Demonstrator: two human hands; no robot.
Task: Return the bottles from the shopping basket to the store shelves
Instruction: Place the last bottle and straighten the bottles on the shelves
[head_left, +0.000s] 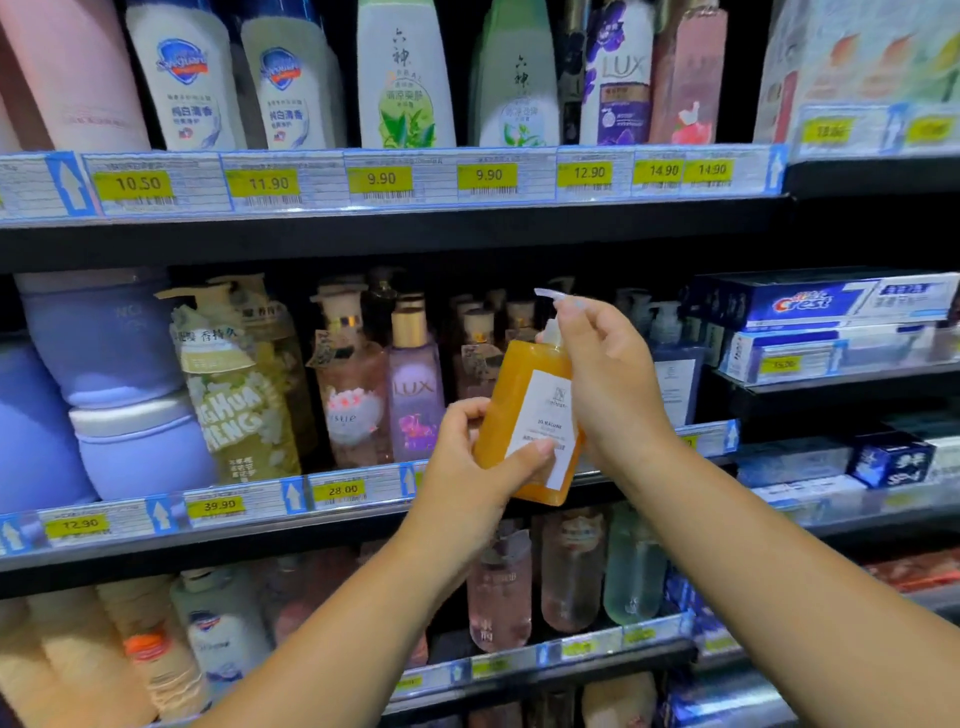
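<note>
Nearest to us are two bare forearms, the left forearm (337, 623) rising from the bottom edge and the right forearm (779, 561) coming in from the lower right corner. Both reach toward the middle shelf (234, 506) of a store display. Between them we see the orange bottle (524, 410), held in the air in front of that shelf's price strip and tilted slightly, its top leaning right. The left grip (478, 467) clasps the lower half, thumb lying across the white label and fingers curled round the left edge. The right grip (608, 384) is wrapped around the bottle's shoulder and neck, fingers bent just under the clear pump head (550, 296), which points left.

Behind the bottle, on the middle shelf, we make out a purple LUX bottle (415, 395) to the left and a blue pump bottle (675, 379) just beside the right grip. Lavender tubs (104, 343) are stacked at the far left. Crest toothpaste boxes (821, 304) lie on the neighbouring unit at right. On the upper shelf, yellow price tags (384, 179) run beneath a row of white and pink bottles.
</note>
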